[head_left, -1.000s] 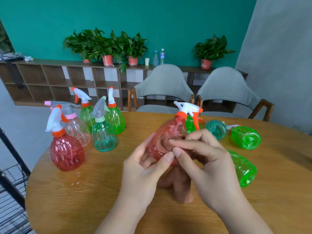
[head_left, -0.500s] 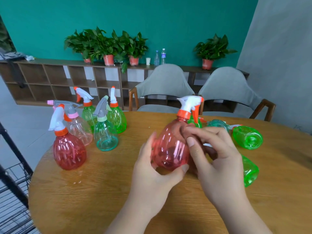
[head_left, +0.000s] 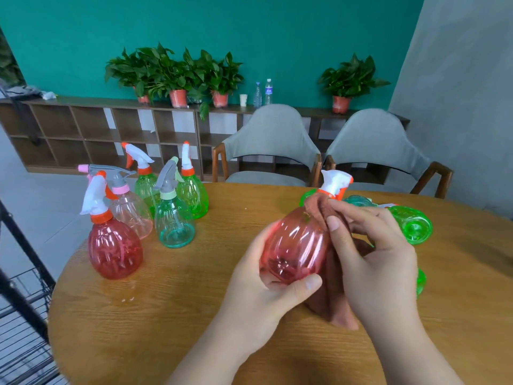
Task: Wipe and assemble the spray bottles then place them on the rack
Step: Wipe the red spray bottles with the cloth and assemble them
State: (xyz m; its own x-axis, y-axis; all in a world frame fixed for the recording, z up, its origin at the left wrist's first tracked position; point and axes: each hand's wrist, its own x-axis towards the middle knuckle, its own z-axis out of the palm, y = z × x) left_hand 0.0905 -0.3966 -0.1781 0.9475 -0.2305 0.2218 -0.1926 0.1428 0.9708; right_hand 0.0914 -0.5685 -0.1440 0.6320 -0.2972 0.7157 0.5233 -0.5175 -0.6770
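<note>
Perhaps a green bottle [head_left: 421, 282], mostly behind the right hand [head_left: 373, 262]; wire rack [head_left: 19, 329] half off-frame left.

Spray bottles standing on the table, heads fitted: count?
5, all at left: red bottle nearest, pink bottle behind it, teal bottle, then left green bottle and right green bottle at back. The held red bottle in the left hand is excluded.

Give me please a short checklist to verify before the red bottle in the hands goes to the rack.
1. Left hand grips the red bottle: ok.
2. Spray head sits on its neck: ok; tightness cannot tell.
3. Right hand presses the cloth on the bottle, wiping finished: cannot tell.
4. Rack, lower left, has a free shelf: cannot tell.
5. Green bottle on the right stands upright: not ok, it lies sideways.
</note>
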